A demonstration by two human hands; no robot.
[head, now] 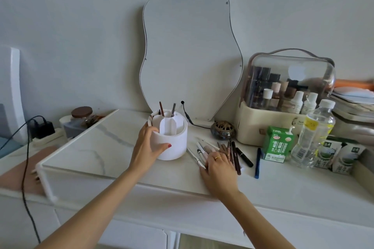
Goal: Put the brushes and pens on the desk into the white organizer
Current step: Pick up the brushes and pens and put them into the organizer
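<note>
The white round organizer (174,143) stands mid-desk with a few brushes (162,108) upright in its back compartments. My left hand (147,145) grips its left side, thumb across the front. To its right a loose pile of brushes and pens (228,149) lies on the desk. My right hand (218,170) rests flat over the near end of that pile, fingers spread on the white-handled ones; whether it grips any is hidden. A black pen (244,157) and a blue pen (257,162) lie apart to the right.
A wavy mirror (190,46) leans on the wall behind. A bronze incense burner (222,130), a cosmetics case (283,95), a green carton (278,143), a water bottle (312,133) and more cartons crowd the right. A jar (82,115) and charger cable sit left.
</note>
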